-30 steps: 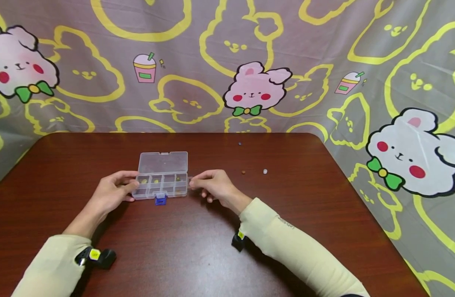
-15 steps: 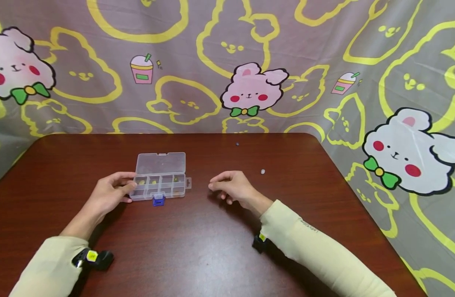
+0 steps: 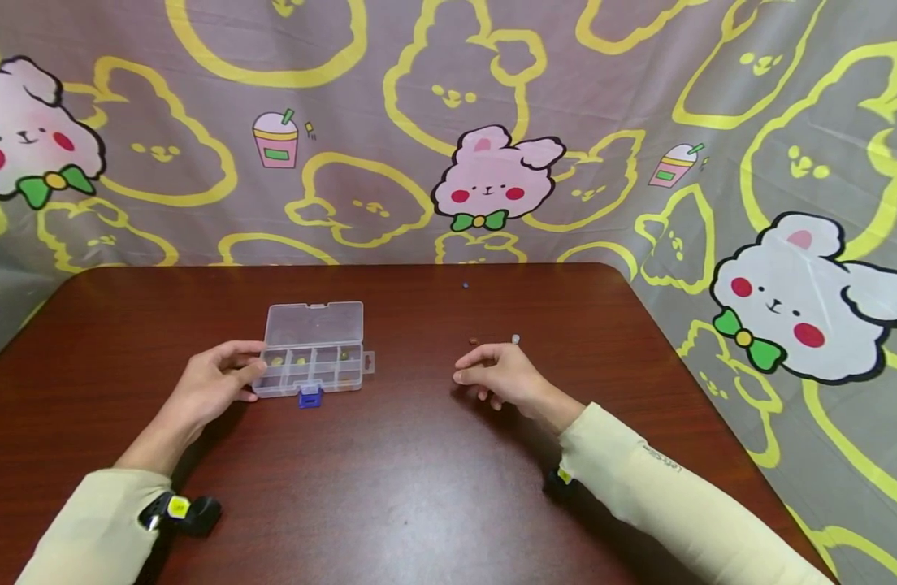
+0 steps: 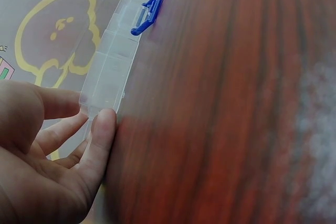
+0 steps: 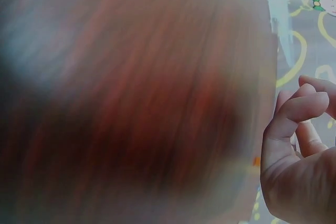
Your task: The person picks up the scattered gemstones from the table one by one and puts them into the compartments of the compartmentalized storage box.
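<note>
A clear plastic compartment box [image 3: 313, 372] stands on the table with its lid [image 3: 314, 323] raised at the back and a blue latch [image 3: 310, 397] hanging at its front. My left hand [image 3: 210, 384] grips the box's left end, thumb at the front and fingers behind, as the left wrist view also shows. Yellowish beads [image 3: 301, 361] lie in some back compartments, and a green bead [image 3: 344, 355] in the rightmost one. My right hand [image 3: 509, 375] hovers right of the box, fingers loosely bent, nothing visible in them. Just beyond its fingertips lies a small brown bead [image 3: 473, 341].
Behind the right hand sits a white bead [image 3: 516, 339]. Farther back, near the table's [image 3: 390, 487] far edge, is a small bluish bead [image 3: 465, 285]. A patterned curtain [image 3: 375, 122] rises at the back and along the right side.
My right hand has moved from the box's right end to the right, near the brown bead. My left hand keeps its grip on the box. The view has shifted slightly.
</note>
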